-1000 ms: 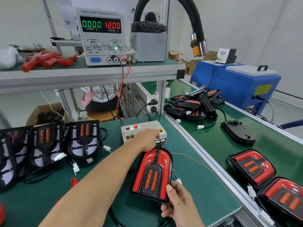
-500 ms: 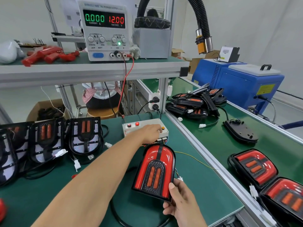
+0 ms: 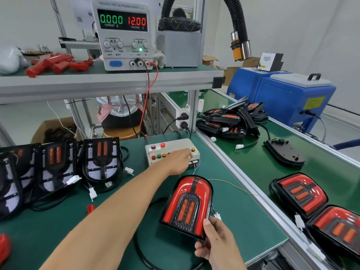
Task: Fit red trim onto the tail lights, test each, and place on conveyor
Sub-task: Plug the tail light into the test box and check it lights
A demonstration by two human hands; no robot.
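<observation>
Tail light pinched at bottom edge by right hand fingers.

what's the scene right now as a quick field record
left hand: fingers on the test box
right hand: holds tail light by its lower edge
tail light: red trim on, tilted up off the bench, unlit
supply: 0.000 A, 12.00 V
conveyor: two trimmed lights near, pile farther on
bench left: untrimmed lights in a row

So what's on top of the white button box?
Red, green and orange buttons show on the button box. The left hand rests over its front middle, hiding whatever button it may be pressing.
</observation>
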